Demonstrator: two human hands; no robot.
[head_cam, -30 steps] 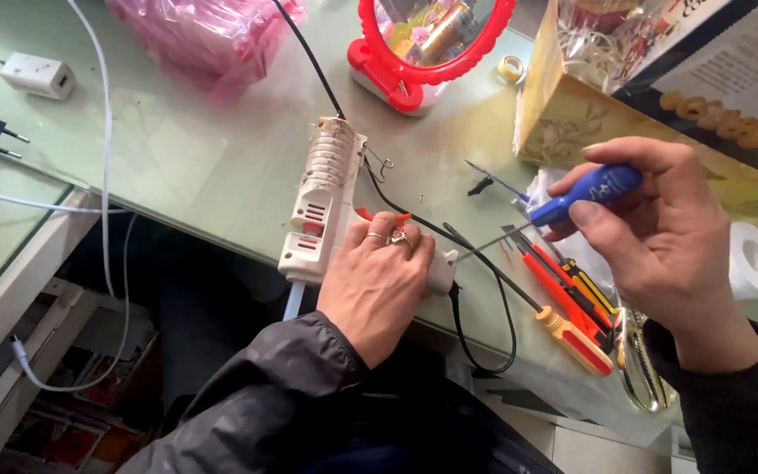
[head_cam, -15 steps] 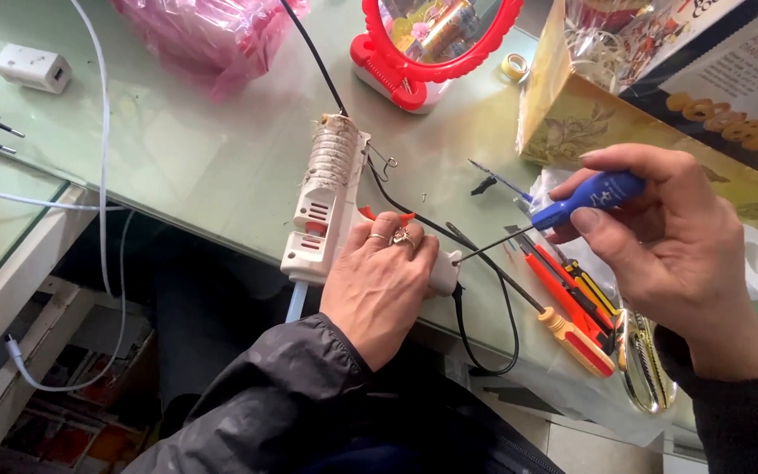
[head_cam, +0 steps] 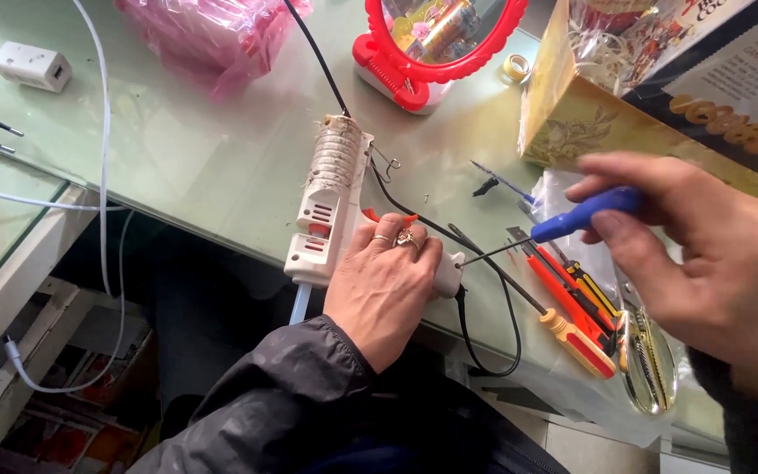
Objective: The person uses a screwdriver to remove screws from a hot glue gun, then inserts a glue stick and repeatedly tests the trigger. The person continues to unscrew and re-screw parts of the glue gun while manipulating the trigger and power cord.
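Pressing my left hand (head_cam: 386,294) clenched over the white glue gun (head_cam: 330,206) on the counter (head_cam: 194,167), I've brought the blue screwdriver (head_cam: 572,219), gripped by my right hand (head_cam: 704,263), tip-first onto its handle end.

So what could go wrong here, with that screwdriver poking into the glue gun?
The screwdriver tip sits at the gun's handle end, right beside the left hand; a slip could jab the fingers. The right hand holds the tool at a slant, so it might cam out and chew the screw. The black cord loops off the table edge and could snag.
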